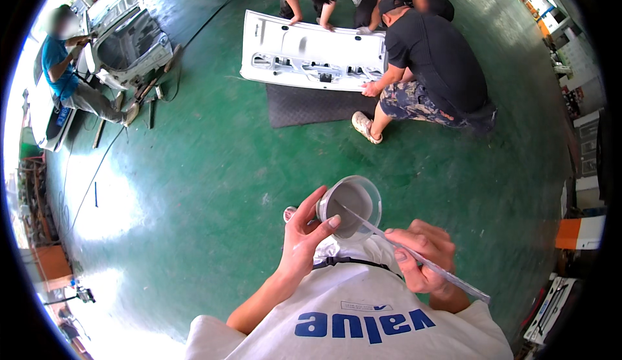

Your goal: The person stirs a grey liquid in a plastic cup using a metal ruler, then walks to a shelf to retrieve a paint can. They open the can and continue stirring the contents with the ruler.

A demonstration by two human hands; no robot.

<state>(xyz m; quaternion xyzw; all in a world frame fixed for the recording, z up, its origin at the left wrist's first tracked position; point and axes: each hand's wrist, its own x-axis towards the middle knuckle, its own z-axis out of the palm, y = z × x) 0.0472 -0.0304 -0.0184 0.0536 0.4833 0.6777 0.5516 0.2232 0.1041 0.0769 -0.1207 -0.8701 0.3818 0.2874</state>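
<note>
My left hand is wrapped round the side of a clear plastic cup, thumb toward me. Grey liquid, like paint or primer, lies inside the tilted cup. In my right hand is a long, thin, flat stirring stick, pinched between thumb and fingers. The stick slants over the cup's near rim, its far end reaching into the liquid. Both hands are in front of my white shirt, above the green floor.
Ahead, several people in dark clothes crouch around a white car panel, partly over a dark mat. At left, a person in blue sits by a car door. Cables cross the floor. Shelves and boxes line the right side.
</note>
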